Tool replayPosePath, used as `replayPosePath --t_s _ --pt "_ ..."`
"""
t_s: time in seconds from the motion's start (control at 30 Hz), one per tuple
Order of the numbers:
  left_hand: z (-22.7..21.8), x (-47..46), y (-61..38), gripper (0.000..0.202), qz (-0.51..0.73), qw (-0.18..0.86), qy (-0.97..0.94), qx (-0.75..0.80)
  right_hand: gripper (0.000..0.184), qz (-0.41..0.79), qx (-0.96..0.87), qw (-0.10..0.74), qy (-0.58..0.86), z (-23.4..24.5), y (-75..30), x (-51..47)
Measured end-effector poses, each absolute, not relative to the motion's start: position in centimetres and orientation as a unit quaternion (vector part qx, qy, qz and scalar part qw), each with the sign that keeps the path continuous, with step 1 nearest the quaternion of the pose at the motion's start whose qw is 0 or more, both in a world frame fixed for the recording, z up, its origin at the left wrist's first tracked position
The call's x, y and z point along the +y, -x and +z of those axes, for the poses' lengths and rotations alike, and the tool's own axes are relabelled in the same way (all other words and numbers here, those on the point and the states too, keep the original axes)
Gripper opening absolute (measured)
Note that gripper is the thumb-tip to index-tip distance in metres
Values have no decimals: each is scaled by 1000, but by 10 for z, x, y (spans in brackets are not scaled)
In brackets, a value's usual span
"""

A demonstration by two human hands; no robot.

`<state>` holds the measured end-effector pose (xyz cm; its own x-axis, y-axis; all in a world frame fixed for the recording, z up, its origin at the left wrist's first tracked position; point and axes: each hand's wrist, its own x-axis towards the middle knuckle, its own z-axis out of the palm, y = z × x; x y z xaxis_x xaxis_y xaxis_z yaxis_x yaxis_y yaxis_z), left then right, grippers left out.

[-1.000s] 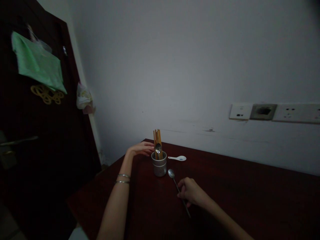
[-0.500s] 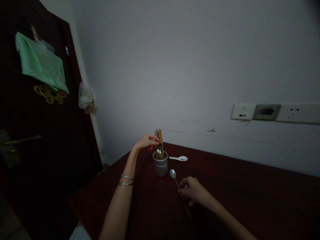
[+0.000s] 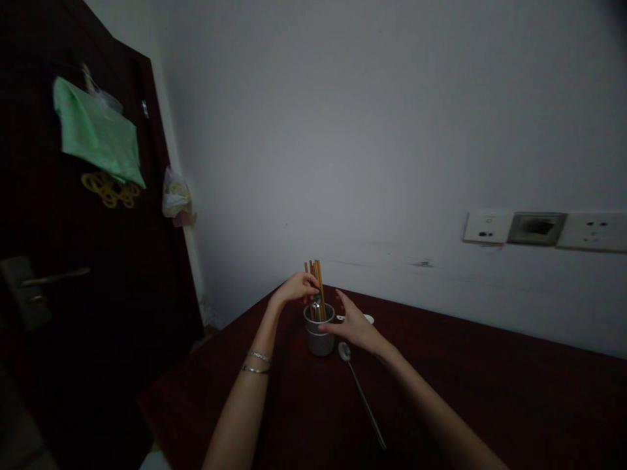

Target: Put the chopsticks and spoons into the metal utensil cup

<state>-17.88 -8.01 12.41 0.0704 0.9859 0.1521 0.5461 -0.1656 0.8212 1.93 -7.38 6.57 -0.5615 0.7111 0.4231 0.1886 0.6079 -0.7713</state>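
A grey metal utensil holder (image 3: 321, 343) stands on the dark table with several wooden chopsticks (image 3: 321, 281) upright in it. My left hand (image 3: 300, 287) is closed in a pinch at the top of a shiny metal spoon (image 3: 316, 305), whose bowl shows among the chopsticks. My right hand (image 3: 355, 325) is open, thumb and fingers spread, at the holder's right side. Its thumb overlaps the holder's rim; whether it touches is unclear. A long-handled metal spoon (image 3: 362, 395) lies below the right hand. Behind that hand, a white spoon (image 3: 368, 319) is partly hidden.
The dark red table (image 3: 441, 365) meets a pale wall (image 3: 372, 163) with sockets (image 3: 487, 227) at the right. At the left is a dark door (image 3: 112, 294) with a green cloth (image 3: 100, 134) hanging on it. A plastic bag (image 3: 175, 196) hangs by the frame.
My right hand has left the long-handled spoon, moved up and left to the holder, and opened. My left hand stays at the spoon in the holder. The view has shifted slightly.
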Motion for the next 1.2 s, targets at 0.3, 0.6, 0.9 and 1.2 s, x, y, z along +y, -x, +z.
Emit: replayPosePath --t_s 0.3,0.6,0.9,1.2 --pt "124 -82 177 17 396 345 -652 547 108 368 -818 366 249 42 21 -59" --pt "120 -78 180 10 391 344 -614 593 106 365 -807 384 260 37 21 -55" --pt "158 -99 196 19 655 119 -520 534 81 370 -801 411 229 72 26 -50" --pt "118 -100 271 17 841 177 -193 474 75 305 -815 426 248 94 39 1"
